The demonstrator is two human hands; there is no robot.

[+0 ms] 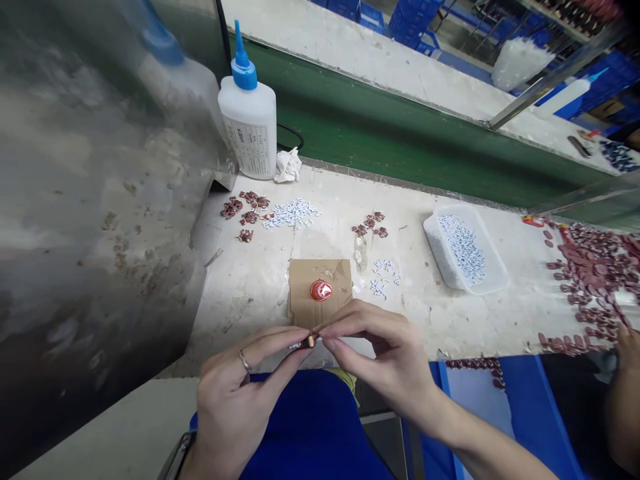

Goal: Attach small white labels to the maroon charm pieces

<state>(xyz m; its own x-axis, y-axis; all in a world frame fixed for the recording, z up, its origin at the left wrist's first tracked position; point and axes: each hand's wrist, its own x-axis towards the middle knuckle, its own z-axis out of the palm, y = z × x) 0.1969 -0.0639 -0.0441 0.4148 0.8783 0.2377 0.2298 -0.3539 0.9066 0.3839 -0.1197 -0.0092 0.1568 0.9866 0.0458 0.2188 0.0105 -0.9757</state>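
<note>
- The small piece (311,341) is mostly hidden by the fingers (345,322) of the left hand (235,400) and right hand (385,360).
- The white bottle's label (249,143) is too small to read.
- Markings on the white bits (291,213) on the counter (415,313) are too small to tell.
- The dark red pieces (595,280) run off the right edge.
- Another person's hand (625,360) is cut off there too.
- The grey sheet (100,233) at left is blurred, its material unclear.
</note>
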